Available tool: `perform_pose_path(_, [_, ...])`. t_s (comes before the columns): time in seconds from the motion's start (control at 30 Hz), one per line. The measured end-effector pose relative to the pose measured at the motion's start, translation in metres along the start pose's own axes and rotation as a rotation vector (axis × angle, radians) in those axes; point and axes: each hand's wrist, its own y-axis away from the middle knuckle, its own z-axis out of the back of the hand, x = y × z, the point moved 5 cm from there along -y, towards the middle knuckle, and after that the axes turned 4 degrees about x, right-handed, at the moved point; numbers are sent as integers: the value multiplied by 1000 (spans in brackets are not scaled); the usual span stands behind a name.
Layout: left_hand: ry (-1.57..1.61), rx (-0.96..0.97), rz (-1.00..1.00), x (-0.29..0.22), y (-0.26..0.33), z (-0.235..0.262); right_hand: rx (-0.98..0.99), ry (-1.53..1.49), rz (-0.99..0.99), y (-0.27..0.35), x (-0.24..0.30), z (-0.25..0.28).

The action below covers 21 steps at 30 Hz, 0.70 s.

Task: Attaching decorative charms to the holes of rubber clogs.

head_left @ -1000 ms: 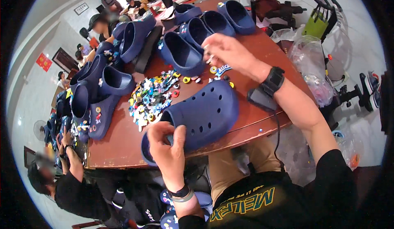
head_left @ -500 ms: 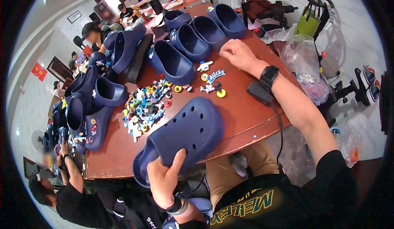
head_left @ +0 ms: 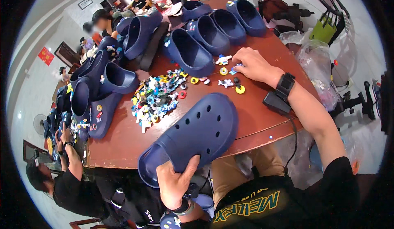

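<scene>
My left hand [head_left: 177,180] grips a navy clog [head_left: 201,124] at its heel opening, thumb on the outside and fingers inside. The clog is tilted over the table's front edge, and its upper with several round holes faces me. My right hand [head_left: 257,67] is on the table, its thumb and fingertips pinching a blue-and-white shoe charm [head_left: 235,70] that they partly hide. Next to that hand lie a white figure charm [head_left: 223,60], a round yellow-and-white charm [head_left: 223,71], a small white charm [head_left: 225,83] and a yellow charm with a dark top [head_left: 239,87].
A heap of mixed charms [head_left: 158,97] lies on the red-brown table [head_left: 119,147]. Several navy clogs [head_left: 191,52] stand along the far side, more [head_left: 100,114] at the left. A black device with a cable [head_left: 277,102] is by my right wrist. A co-worker [head_left: 69,180] works at the left.
My right hand has come down from beside the far clogs to the blue-and-white charm and closed on it. The left hand still holds the clog. The whole view has shifted slightly.
</scene>
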Motion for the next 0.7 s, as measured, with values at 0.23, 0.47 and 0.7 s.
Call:
perform_pose_path(0.23, [-107, 5, -181, -5, 1, 2, -33, -207, 330, -7, 59, 5])
perform_pose_path(0.47, [-139, -241, -238, 14, 42, 12, 256, -205, 853, -50, 166, -8])
perform_pose_path(0.7, [-47, -207, -103, 47, 59, 28, 526, -20, 1043, -88, 242, -67])
